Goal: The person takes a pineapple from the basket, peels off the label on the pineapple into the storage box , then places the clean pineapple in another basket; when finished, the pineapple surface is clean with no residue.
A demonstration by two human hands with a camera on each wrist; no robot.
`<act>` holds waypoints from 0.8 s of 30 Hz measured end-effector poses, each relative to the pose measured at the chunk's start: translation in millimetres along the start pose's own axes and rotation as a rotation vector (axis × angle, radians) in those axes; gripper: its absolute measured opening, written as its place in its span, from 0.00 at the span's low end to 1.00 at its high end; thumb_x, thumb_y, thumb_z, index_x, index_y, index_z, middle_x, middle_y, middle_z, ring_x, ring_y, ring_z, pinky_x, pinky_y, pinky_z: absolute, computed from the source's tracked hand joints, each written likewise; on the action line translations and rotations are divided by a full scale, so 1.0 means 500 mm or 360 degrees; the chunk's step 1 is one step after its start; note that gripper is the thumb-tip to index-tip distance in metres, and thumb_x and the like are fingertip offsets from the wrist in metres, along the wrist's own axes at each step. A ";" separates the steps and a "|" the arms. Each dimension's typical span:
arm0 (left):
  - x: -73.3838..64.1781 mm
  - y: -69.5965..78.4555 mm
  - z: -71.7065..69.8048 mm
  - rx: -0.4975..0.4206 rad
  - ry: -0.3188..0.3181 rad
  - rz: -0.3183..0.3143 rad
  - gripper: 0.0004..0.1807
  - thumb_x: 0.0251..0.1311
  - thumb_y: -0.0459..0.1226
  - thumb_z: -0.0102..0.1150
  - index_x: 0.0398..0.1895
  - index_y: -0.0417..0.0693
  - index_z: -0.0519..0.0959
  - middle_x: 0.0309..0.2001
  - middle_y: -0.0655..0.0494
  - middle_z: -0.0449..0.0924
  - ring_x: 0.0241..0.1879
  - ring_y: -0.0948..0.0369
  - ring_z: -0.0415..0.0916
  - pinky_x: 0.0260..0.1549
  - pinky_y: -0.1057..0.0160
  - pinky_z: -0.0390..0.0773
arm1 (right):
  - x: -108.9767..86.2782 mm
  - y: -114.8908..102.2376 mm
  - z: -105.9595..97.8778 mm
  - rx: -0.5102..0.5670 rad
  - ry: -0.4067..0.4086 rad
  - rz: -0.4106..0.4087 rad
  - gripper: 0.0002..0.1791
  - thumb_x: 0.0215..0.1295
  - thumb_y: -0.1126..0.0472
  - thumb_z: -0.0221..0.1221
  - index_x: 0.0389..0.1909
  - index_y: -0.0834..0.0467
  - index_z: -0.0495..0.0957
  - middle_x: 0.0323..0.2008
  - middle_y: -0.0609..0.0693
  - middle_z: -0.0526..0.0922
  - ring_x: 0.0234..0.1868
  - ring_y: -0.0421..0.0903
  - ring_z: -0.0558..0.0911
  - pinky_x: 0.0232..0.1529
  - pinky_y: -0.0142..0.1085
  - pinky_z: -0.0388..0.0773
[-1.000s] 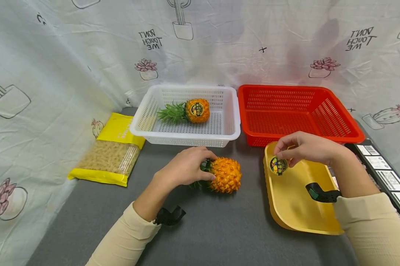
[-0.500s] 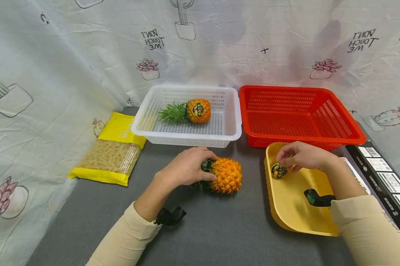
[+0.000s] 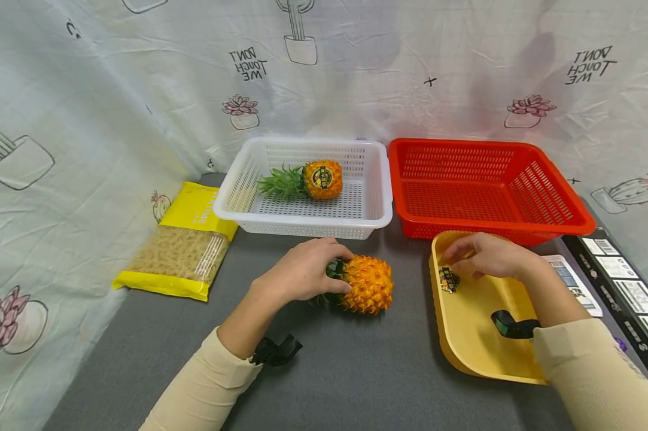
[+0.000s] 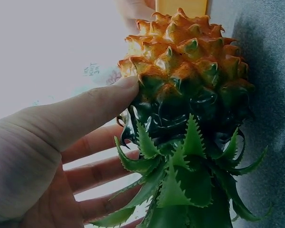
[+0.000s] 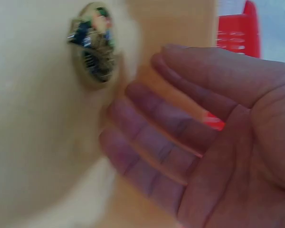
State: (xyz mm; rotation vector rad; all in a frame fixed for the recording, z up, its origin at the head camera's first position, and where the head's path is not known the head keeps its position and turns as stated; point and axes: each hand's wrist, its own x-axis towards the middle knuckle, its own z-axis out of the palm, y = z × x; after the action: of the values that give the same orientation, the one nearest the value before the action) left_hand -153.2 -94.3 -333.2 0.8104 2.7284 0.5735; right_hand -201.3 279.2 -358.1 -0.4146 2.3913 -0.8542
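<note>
A small orange pineapple [image 3: 368, 284] lies on its side on the grey table, and my left hand [image 3: 307, 269] grips it where the fruit meets its leaves. The left wrist view shows the thumb [image 4: 104, 107] on one side of the pineapple [image 4: 190, 66], with the fingers reaching behind the green crown. Over the yellow tray [image 3: 480, 359] is my right hand [image 3: 490, 254], its fingers loosely bent and holding nothing. A round black-and-gold sticker [image 3: 449, 279] lies in the tray by its fingertips. The right wrist view shows the sticker [image 5: 96, 45] apart from the fingers.
Behind stand a white basket [image 3: 302, 226] with another pineapple [image 3: 324, 179] in it, and a red basket [image 3: 485, 224]. A yellow pasta bag [image 3: 178, 245] lies at the left. Right of the tray are a phone-like white card [image 3: 574, 284] and a long black box [image 3: 620, 299].
My right hand has lowered into the yellow tray and let go of the sticker, which now lies there. The left hand and its pineapple have stayed put.
</note>
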 end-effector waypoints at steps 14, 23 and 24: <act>0.000 -0.001 0.002 -0.0020 -0.0013 -0.0001 0.30 0.61 0.50 0.73 0.65 0.55 0.80 0.60 0.56 0.80 0.57 0.54 0.78 0.58 0.50 0.77 | -0.039 -0.121 0.011 -0.0187 0.0252 -0.0176 0.18 0.70 0.53 0.66 0.57 0.54 0.83 0.53 0.49 0.86 0.49 0.48 0.80 0.45 0.40 0.80; 0.000 -0.003 0.003 0.0017 0.0023 0.0012 0.30 0.60 0.51 0.74 0.64 0.55 0.81 0.58 0.56 0.80 0.56 0.55 0.79 0.57 0.51 0.77 | -0.008 -0.194 0.057 0.0136 0.0075 -0.0278 0.24 0.68 0.56 0.67 0.62 0.57 0.77 0.59 0.58 0.82 0.51 0.52 0.83 0.46 0.44 0.86; 0.000 -0.003 0.002 0.0015 0.0024 0.0012 0.30 0.60 0.51 0.74 0.64 0.55 0.81 0.58 0.56 0.81 0.55 0.55 0.79 0.58 0.51 0.77 | -0.002 -0.199 0.064 0.0160 0.0047 -0.0271 0.25 0.68 0.56 0.67 0.63 0.57 0.76 0.60 0.60 0.81 0.51 0.53 0.83 0.45 0.46 0.86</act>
State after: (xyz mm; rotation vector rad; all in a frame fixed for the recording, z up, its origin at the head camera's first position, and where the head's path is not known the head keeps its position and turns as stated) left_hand -153.4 -95.0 -335.0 0.8218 2.7452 0.5707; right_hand -171.7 189.6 -312.6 -0.5754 2.3526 -1.0585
